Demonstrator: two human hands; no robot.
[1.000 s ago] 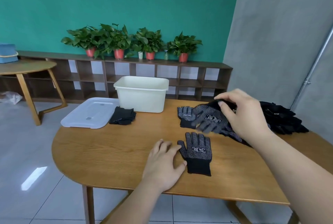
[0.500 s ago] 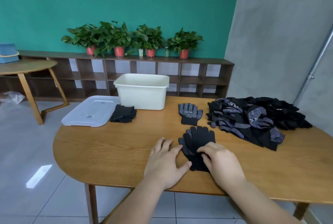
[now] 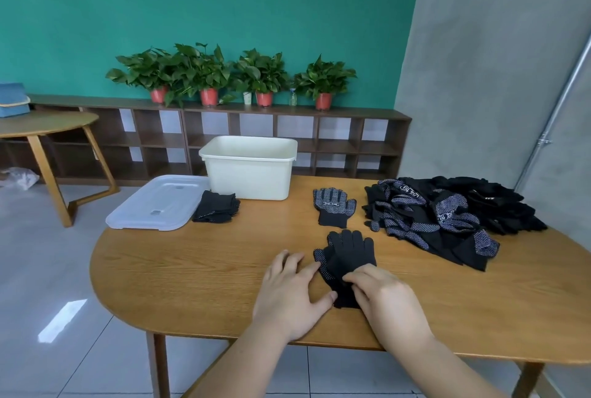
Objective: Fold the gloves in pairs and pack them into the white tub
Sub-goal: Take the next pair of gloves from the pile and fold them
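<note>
Head view: glove pair (image 3: 347, 256) lies fingertips up-frame at lower centre, cuffs under right hand (image 3: 383, 298), whose grip pinches it; left hand (image 3: 291, 288) flat, grip wide, touches its left edge.

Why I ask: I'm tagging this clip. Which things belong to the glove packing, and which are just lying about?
Job: left hand, flat, touching the stacked gloves; right hand, pinching them; single dotted glove; glove heap; folded gloves; white tub; tub lid.
Lying about: potted plants; shelf unit; side table; blue box; plastic bag on the floor.
</note>
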